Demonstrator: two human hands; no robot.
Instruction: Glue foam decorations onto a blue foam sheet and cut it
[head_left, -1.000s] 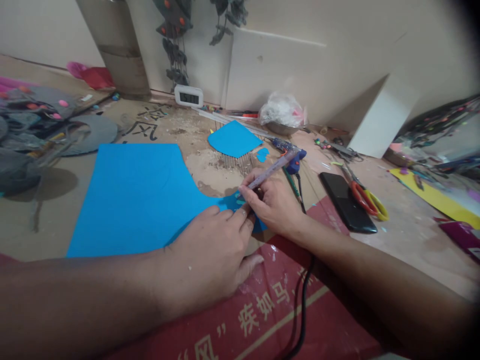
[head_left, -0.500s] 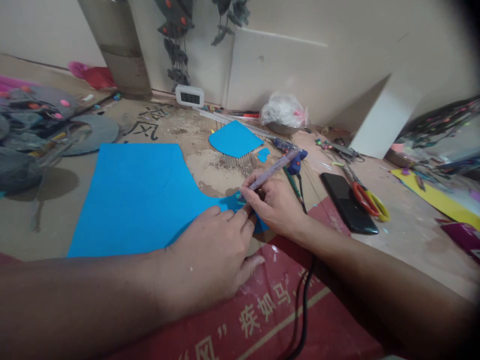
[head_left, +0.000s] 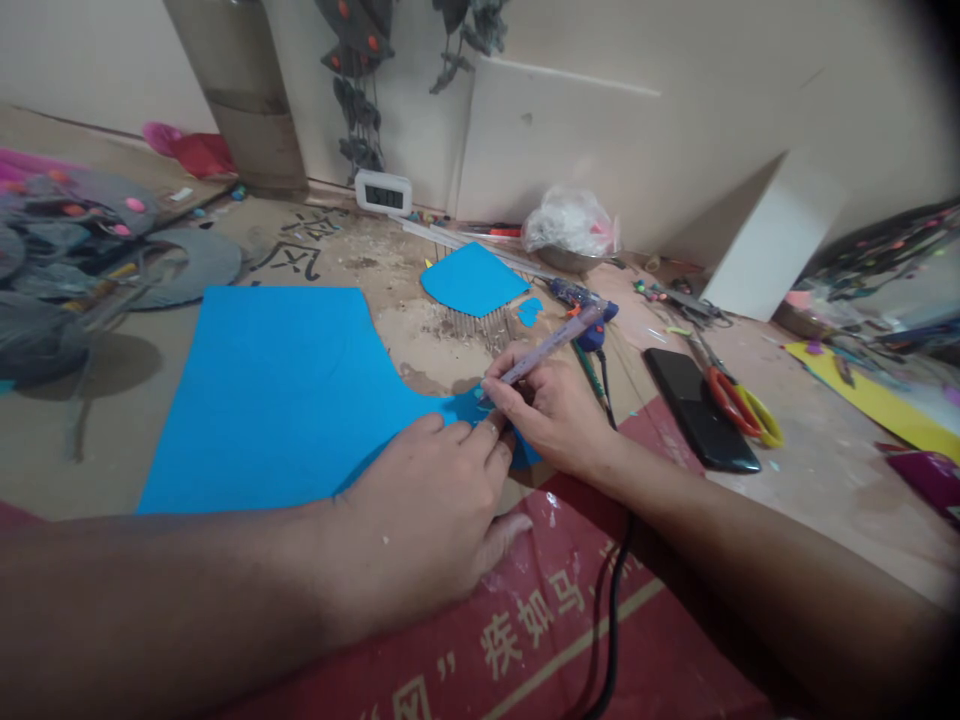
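A large blue sheet (head_left: 270, 390), curved along its right side, lies flat on the work surface. My left hand (head_left: 431, 500) rests palm down over its lower right part, fingers stretched out and pressing on it. Between the thumb and fingers of my right hand (head_left: 551, 405) is a slim pale-purple pen-like tool (head_left: 551, 345), slanted up to the right. Its tip is at the narrow right end of the sheet, beside my left fingertips, where small cuts or marks show. I cannot make out the tip itself.
Beyond my hands lie a cut blue piece (head_left: 475, 280), small blue scraps (head_left: 530, 311) and a blue glue gun (head_left: 592, 325) with a black cable. To the right are a black phone (head_left: 697, 405) and scissors (head_left: 742, 405). A white digital clock (head_left: 383, 193) stands at the back.
The whole view has shifted very slightly. Both hands keep their places, with the tool's tip at almost the same spot on the blue sheet.
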